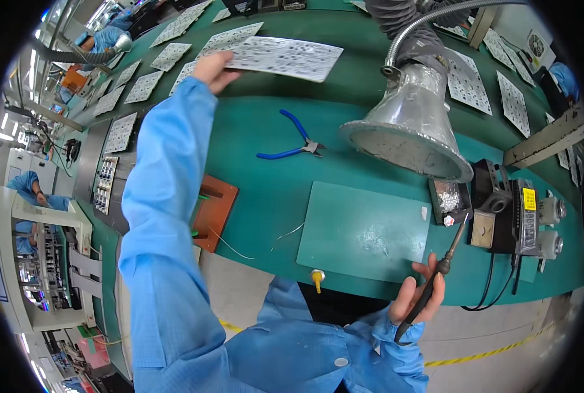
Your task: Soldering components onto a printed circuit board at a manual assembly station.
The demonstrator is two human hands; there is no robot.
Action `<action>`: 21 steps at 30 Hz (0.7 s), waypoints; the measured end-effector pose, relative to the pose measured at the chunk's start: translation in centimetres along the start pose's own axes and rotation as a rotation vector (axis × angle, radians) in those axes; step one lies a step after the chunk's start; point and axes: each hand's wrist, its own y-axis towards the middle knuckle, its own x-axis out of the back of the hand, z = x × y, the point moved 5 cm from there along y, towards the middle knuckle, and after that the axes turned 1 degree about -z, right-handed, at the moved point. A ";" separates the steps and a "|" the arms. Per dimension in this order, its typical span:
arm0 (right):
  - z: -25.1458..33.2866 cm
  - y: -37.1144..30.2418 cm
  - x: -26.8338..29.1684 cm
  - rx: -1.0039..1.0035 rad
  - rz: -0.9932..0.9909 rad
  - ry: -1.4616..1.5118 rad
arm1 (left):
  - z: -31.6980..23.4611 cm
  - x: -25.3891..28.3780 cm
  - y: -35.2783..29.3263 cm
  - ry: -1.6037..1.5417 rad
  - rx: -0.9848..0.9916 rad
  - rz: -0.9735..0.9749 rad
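My left hand [216, 72] reaches far forward, fingers closed on the near left corner of a white circuit board [287, 57] with dark spots. The board is held out over the dark green belt at the back, tilted a little. In my right hand [422, 293], near the front edge of the bench, is a soldering iron [444, 264]. Its tip points up and away, close to a small black tray [448, 200] with bits of solder in it. Between the hands lies a pale green mat [364, 229]. Blue-handled cutters [297, 139], jaws to the right, rest behind it.
A metal fume hood [407, 124] hangs over the right of the bench. Beside the tray stands a black soldering station [519, 216]. An orange-brown holder [216, 213] with wire is by my left arm. Several boards [171, 57] lie along the belt. People in blue work at the left.
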 end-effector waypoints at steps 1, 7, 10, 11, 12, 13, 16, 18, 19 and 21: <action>0.1 0.1 0.0 0.018 0.005 -0.020 | 0.3 -1.3 -0.1 0.356 0.012 -0.038; 0.3 0.2 -0.1 0.045 0.056 -0.082 | 1.0 -3.2 2.9 1.529 -0.308 -0.333; 0.0 -0.3 0.1 0.026 0.098 -0.095 | 1.8 -3.2 5.4 1.532 -0.162 -0.350; 0.0 -0.3 0.1 0.019 0.111 -0.099 | 1.8 -3.0 6.2 1.533 -0.161 -0.357; 0.0 -0.3 -0.1 0.001 0.116 -0.104 | 2.0 -2.9 7.2 1.521 -0.161 -0.331; 0.2 -0.3 0.0 -0.001 0.117 -0.107 | 2.0 -3.4 7.6 1.506 -0.162 -0.296; -0.1 -0.7 0.0 -0.046 0.115 -0.175 | 2.0 -4.0 8.0 1.459 -0.202 -0.291; -0.2 -0.6 -0.1 -0.047 0.117 -0.187 | 1.8 -4.0 8.0 1.497 -0.193 -0.281; -0.2 -0.6 -0.1 -0.045 0.118 -0.194 | 1.7 -3.7 8.3 1.509 -0.179 -0.276; -0.1 -0.4 -0.1 -0.053 0.134 -0.192 | 1.2 -3.6 8.8 1.568 -0.152 -0.277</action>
